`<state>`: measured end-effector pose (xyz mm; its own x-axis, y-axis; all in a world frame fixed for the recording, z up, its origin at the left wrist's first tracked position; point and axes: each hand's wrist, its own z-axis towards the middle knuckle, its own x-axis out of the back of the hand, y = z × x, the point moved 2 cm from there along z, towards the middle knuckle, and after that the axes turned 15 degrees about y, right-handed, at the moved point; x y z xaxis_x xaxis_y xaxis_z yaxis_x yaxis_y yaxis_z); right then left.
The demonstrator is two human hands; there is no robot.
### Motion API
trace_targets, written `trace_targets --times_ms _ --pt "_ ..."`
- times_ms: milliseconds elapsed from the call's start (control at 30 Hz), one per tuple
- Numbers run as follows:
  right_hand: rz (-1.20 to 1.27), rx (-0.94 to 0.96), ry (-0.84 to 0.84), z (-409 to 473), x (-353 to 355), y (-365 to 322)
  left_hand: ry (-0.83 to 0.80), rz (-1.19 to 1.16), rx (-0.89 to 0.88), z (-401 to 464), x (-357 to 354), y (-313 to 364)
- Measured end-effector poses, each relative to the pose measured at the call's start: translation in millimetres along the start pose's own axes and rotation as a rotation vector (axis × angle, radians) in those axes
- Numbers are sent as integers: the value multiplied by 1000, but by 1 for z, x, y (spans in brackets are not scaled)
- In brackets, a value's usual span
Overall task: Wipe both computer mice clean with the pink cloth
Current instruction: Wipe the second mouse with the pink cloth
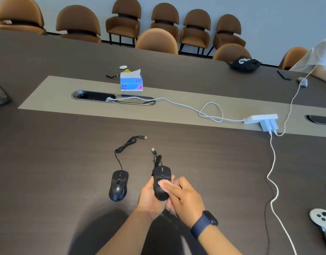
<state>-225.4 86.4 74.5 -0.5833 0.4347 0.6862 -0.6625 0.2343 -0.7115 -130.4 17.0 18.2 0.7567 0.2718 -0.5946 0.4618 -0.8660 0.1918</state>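
My left hand [149, 197] holds a black wired mouse [161, 178] lifted off the dark table [48, 162], its cable bunched just beyond it. My right hand [184, 197], with a dark blue watch on the wrist, presses the pink cloth [165, 184] against the top of that mouse; part of the cloth hangs below the hand. A second black wired mouse [118, 185] lies on the table to the left, untouched, its cable running away toward a loose plug.
A tissue box [131, 82] stands past a cable hatch [112, 97]. A white power strip [260, 119] with white cables runs down the right side. A white controller [322, 219] lies at the right edge. Brown chairs line the far side; another person sits at far right.
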Motion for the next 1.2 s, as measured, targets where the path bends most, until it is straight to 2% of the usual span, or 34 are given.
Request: trace_targets --times_ms 133,233,300,367,500,600,700,867,1000,1100,1200 --pt "137 -250 -85 -19 3 -6 32 -55 71 -2 0 -2" --pt "420 -550 -121 -26 0 -3 6 -121 157 -1 -1 -3" --pt "560 -676 -140 -28 -3 -1 11 -99 174 0 -1 -2" --pt "557 -646 -112 -29 -3 0 17 -72 163 1 0 -2" --pt "280 -259 199 -1 11 1 -9 -2 18 -1 -4 0" --pt "187 -220 170 24 11 -3 -35 62 -48 -5 -10 -1" --pt "213 -257 125 22 7 -4 -42 32 -44 -5 -13 -1" --pt "287 -293 167 -11 1 2 16 -54 -12 -4 -10 -2" --pt "385 -456 155 -30 -2 7 33 -63 13 1 -8 -1" --pt "510 -627 77 -39 -4 11 42 -32 2 7 -3 -2" --pt "499 -651 47 -41 0 14 71 40 -40 14 2 -2"
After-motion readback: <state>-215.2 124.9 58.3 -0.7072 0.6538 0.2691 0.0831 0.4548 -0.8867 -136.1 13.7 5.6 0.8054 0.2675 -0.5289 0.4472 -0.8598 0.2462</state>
